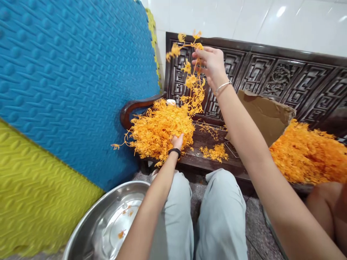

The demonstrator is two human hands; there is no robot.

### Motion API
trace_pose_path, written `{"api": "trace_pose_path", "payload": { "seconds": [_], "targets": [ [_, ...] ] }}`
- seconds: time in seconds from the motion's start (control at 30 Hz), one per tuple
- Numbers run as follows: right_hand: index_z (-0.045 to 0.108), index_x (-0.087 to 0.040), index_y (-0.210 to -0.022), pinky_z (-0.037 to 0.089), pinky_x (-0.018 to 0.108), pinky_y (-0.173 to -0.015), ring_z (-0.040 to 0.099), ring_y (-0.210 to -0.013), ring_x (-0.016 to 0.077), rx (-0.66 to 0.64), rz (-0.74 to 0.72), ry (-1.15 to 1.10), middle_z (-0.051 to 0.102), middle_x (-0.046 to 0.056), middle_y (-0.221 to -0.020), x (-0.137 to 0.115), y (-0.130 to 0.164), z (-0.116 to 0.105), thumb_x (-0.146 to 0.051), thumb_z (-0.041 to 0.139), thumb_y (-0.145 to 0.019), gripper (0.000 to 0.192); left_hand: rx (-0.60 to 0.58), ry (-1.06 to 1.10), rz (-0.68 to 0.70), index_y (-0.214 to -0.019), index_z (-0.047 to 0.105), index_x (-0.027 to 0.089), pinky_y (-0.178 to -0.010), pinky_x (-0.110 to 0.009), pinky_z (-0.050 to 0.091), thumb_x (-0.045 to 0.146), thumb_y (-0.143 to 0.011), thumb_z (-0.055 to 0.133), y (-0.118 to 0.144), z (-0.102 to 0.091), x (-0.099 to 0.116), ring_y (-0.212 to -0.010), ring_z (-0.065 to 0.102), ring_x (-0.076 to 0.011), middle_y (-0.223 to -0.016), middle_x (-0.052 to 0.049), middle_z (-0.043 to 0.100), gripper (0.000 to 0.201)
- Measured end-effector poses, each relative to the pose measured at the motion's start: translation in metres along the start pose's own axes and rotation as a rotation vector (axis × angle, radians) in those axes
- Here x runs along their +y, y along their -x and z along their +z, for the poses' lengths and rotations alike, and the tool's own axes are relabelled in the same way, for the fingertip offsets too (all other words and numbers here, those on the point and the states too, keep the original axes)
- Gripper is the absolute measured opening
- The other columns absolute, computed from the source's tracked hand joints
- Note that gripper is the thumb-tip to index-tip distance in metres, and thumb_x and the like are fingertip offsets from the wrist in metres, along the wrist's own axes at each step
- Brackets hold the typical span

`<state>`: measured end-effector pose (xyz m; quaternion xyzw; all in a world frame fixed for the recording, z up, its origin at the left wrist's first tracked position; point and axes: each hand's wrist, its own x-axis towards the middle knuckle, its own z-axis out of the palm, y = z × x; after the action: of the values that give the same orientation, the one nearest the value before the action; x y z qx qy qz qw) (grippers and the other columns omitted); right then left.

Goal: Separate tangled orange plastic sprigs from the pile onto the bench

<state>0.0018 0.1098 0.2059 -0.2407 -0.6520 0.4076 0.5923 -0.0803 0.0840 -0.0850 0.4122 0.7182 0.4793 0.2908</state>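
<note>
My right hand (208,63), with a silver bangle on its wrist, is raised in front of the carved bench back. Its fingers pinch a long orange branching sprig (191,81) with frilly tufts, which hangs down to a heap of the same stuff. This orange heap (157,126) lies at the left end of the dark wooden bench. My left hand (177,141), a black band at its wrist, is sunk in the heap's near right side, closed on some of the sprigs. Most of its fingertips are hidden among them.
Loose orange bits (215,153) and thin bare stems (210,129) lie on the bench seat (195,153). A cardboard piece (260,115) stands beside another orange pile (309,155) at right, near another person's knee. A steel basin (105,216) and blue foam mats (81,83) are at left.
</note>
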Motion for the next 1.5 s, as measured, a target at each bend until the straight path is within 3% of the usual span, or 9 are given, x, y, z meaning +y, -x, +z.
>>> {"api": "trace_pose_path", "payload": {
  "seconds": [0.2,0.4,0.6,0.93,1.07,1.1,1.23,1.37,1.5],
  "targets": [
    [0.051,-0.02,-0.075,0.046,0.022,-0.056,0.056,-0.066,0.0091,0.079,-0.001,-0.035,0.059,0.0,-0.075,0.01,0.001,-0.016,-0.018,0.053,-0.082,0.008,-0.104,-0.462,0.052,-0.132,0.036,-0.004,-0.107,-0.039,0.024,0.038,-0.076,0.055,0.019,-0.008,0.013,-0.136,0.02,-0.0353,-0.142,-0.028,0.028,0.072],
    [0.054,-0.022,-0.081,0.051,0.028,-0.062,0.061,-0.083,0.0168,0.03,-0.059,-0.025,0.06,0.004,-0.079,0.031,-0.002,-0.05,-0.038,0.057,-0.079,0.017,-0.232,-0.789,0.222,-0.116,0.057,0.006,-0.095,-0.04,0.039,0.037,-0.072,0.061,0.039,-0.023,0.023,-0.122,0.043,-0.0361,-0.136,-0.025,0.041,0.054],
    [0.055,-0.018,-0.088,0.051,0.026,-0.065,0.061,-0.082,0.0132,0.042,0.0,-0.126,0.06,0.003,-0.082,0.034,0.016,-0.07,-0.04,0.053,-0.081,0.023,-0.215,-0.908,0.465,-0.096,0.065,0.005,-0.086,-0.046,0.041,0.015,-0.081,0.045,0.054,-0.027,0.043,-0.106,0.056,-0.0338,-0.101,-0.025,0.064,0.027],
    [0.046,-0.019,-0.068,0.043,0.017,-0.054,0.045,-0.05,0.0043,-0.017,0.234,-0.735,0.043,-0.005,-0.057,0.04,0.117,-0.093,-0.026,0.042,-0.085,0.019,-0.166,-0.626,0.801,-0.088,0.061,0.016,-0.075,-0.026,0.045,0.025,-0.088,0.039,0.094,-0.026,0.069,-0.087,0.061,-0.0167,-0.093,-0.008,0.066,0.024],
    [0.039,-0.019,-0.065,0.042,0.017,-0.052,0.043,-0.049,0.0052,-0.036,0.411,-0.972,0.04,-0.005,-0.054,0.063,0.156,-0.108,-0.022,0.038,-0.086,0.021,-0.04,-0.19,0.784,-0.081,0.06,0.015,-0.077,-0.03,0.046,0.023,-0.084,0.045,0.092,-0.041,0.075,-0.079,0.06,-0.0159,-0.082,-0.006,0.065,0.017],
    [0.036,-0.019,-0.062,0.041,0.017,-0.05,0.041,-0.047,0.0059,-0.029,0.467,-1.001,0.037,-0.005,-0.051,0.07,0.163,-0.11,-0.022,0.037,-0.086,0.024,-0.082,-0.076,0.764,-0.092,0.059,0.015,-0.077,-0.03,0.047,0.023,-0.08,0.052,0.091,-0.044,0.076,-0.078,0.061,-0.0149,-0.089,-0.006,0.065,0.016],
    [0.018,-0.02,-0.053,0.032,0.017,-0.04,0.024,-0.037,0.0064,-0.032,0.624,-1.05,0.022,-0.007,-0.042,0.095,0.189,-0.111,-0.022,0.031,-0.089,0.038,-0.434,0.145,0.568,-0.133,0.031,0.018,-0.089,-0.036,0.046,0.03,-0.067,0.069,0.088,-0.043,0.084,-0.108,0.056,-0.0214,-0.131,-0.016,0.049,0.077],
    [0.017,-0.02,-0.049,0.028,0.02,-0.039,0.016,-0.036,0.0076,-0.009,0.693,-0.978,0.018,-0.006,-0.038,0.105,0.203,-0.098,-0.027,0.034,-0.086,0.041,-0.645,0.153,0.356,-0.131,0.038,0.016,-0.091,-0.036,0.046,0.03,-0.075,0.063,0.089,-0.026,0.097,-0.112,0.055,-0.0228,-0.126,-0.017,0.054,0.062],
    [0.028,-0.02,-0.05,0.032,0.023,-0.044,0.023,-0.04,0.0094,-0.061,0.744,-0.871,0.025,-0.005,-0.041,0.112,0.206,-0.083,-0.034,0.035,-0.086,0.039,-0.757,0.277,0.414,-0.124,0.045,0.018,-0.077,-0.03,0.051,0.031,-0.083,0.053,0.087,-0.015,0.116,-0.092,0.064,-0.0173,-0.106,-0.01,0.066,0.044]
  ]
}}
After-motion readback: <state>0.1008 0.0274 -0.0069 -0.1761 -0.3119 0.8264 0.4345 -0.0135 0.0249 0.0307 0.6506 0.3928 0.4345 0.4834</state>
